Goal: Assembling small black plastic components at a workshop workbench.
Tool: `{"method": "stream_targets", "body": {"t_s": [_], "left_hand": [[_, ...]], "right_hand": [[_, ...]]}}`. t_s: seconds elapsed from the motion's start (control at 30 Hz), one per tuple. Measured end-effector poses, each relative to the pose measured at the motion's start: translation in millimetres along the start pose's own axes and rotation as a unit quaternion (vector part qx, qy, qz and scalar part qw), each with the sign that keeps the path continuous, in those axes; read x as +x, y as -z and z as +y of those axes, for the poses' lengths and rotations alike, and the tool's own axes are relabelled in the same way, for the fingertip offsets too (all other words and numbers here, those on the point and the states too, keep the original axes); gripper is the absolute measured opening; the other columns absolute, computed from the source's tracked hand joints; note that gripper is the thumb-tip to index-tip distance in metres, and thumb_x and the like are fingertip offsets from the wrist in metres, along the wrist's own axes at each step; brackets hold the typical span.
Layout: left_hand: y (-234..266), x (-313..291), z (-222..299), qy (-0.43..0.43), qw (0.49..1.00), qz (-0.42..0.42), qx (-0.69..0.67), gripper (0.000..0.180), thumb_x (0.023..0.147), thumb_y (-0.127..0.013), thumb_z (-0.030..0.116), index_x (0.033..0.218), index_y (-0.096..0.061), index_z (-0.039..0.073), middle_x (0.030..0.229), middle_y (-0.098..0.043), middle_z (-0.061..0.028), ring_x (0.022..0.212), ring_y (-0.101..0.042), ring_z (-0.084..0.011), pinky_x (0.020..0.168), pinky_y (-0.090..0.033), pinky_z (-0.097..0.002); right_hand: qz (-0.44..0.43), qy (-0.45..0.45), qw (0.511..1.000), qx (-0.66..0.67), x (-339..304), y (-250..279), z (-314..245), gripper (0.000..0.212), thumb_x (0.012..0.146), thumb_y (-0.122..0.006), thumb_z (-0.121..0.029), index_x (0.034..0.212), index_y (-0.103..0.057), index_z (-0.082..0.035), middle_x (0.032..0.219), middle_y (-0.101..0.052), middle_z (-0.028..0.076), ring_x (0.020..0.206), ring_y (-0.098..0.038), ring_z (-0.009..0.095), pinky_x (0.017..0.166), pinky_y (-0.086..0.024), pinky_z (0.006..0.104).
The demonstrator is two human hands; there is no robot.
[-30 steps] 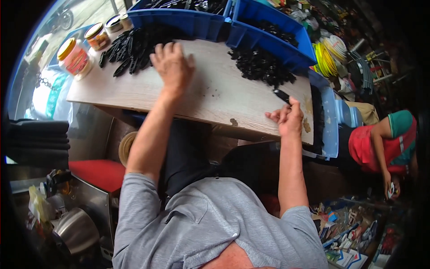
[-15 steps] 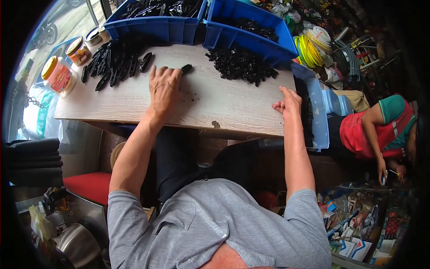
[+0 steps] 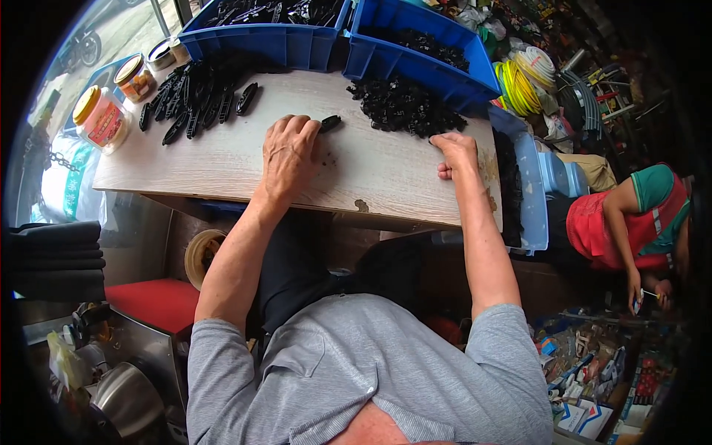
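Pile now has my right hand at its near edge, grasp unclear, so both hands work, my left hand pinching a piece left of it.

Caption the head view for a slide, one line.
Over a pale tabletop: left hand holding a black oblong piece, right hand at the edge of a heap of small black parts.

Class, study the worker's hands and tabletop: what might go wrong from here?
1. The elongated black piece at the left hand's fingertips might slip and drop.
2. The right hand is at the edge of the loose pile of small black parts, so some could scatter.
3. The yellow-lidded jar stands near the table's left edge; a knock might topple it.
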State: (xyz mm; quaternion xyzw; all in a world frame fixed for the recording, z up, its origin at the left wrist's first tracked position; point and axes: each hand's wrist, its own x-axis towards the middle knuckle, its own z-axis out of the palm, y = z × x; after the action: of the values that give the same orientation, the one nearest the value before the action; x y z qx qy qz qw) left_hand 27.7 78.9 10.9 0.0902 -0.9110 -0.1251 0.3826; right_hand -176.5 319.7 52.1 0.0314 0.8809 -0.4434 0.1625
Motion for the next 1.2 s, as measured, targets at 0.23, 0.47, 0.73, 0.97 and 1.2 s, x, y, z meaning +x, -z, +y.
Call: {"method": "stream_targets", "body": {"t_s": [0.23, 0.47, 0.73, 0.97, 1.2], "left_hand": [[4, 0, -3, 0.006, 0.998, 0.061, -0.02, 0.021, 0.081, -0.069, 0.009, 0.1, -0.063, 0.007, 0.103, -0.065, -0.0094, 0.104, -0.06, -0.0306, 0.091, -0.045, -0.0441], [8, 3, -2, 0.016, 0.989, 0.14, -0.039, 0.018, 0.081, -0.069, 0.005, 0.097, -0.064, 0.007, 0.098, -0.067, -0.0099, 0.101, -0.062, -0.0325, 0.088, -0.047, -0.0444], [-13, -32, 83, 0.292, 0.804, -0.027, -0.517, 0.022, 0.093, -0.064, 0.014, 0.107, -0.068, -0.003, 0.089, -0.072, -0.012, 0.078, -0.067, -0.0148, 0.069, -0.054, -0.0285], [-46, -7, 130, 0.36, 0.682, -0.141, -0.621, 0.035, 0.093, -0.065, 0.016, 0.118, -0.06, -0.007, 0.1, -0.069, -0.0141, 0.084, -0.069, -0.0174, 0.069, -0.057, -0.0284], [-47, 1, 125, 0.433, 0.509, -0.16, -0.726, 0.018, 0.093, -0.063, 0.013, 0.103, -0.061, -0.001, 0.086, -0.065, -0.008, 0.07, -0.064, -0.0133, 0.061, -0.057, -0.0259]], "right_hand": [[0.019, 0.007, 1.0, 0.021, 2, -3, 5, 0.019, 0.084, -0.073, -0.024, 0.093, -0.069, -0.008, 0.069, -0.059, 0.004, 0.042, -0.05, 0.013, 0.038, -0.047, 0.0299], [0.027, 0.024, 0.999, 0.003, 2, -2, 3, 0.019, 0.084, -0.071, -0.022, 0.093, -0.068, -0.006, 0.069, -0.059, 0.005, 0.045, -0.052, 0.015, 0.039, -0.049, 0.0317], [-0.067, -0.011, 0.97, 0.231, -34, 11, 26, 0.022, 0.084, -0.072, -0.021, 0.097, -0.061, -0.007, 0.046, -0.042, 0.002, 0.044, -0.055, 0.019, 0.049, -0.055, 0.0359], [-0.118, 0.112, 0.932, 0.323, -79, -19, 45, 0.013, 0.085, -0.073, -0.014, 0.09, -0.066, -0.004, 0.058, -0.056, -0.002, 0.04, -0.038, 0.005, 0.041, -0.037, 0.0218], [-0.125, 0.16, 0.926, 0.318, -91, -26, 50, 0.014, 0.087, -0.073, -0.015, 0.094, -0.067, -0.005, 0.074, -0.063, -0.004, 0.044, -0.039, 0.001, 0.041, -0.027, 0.0179]]}}
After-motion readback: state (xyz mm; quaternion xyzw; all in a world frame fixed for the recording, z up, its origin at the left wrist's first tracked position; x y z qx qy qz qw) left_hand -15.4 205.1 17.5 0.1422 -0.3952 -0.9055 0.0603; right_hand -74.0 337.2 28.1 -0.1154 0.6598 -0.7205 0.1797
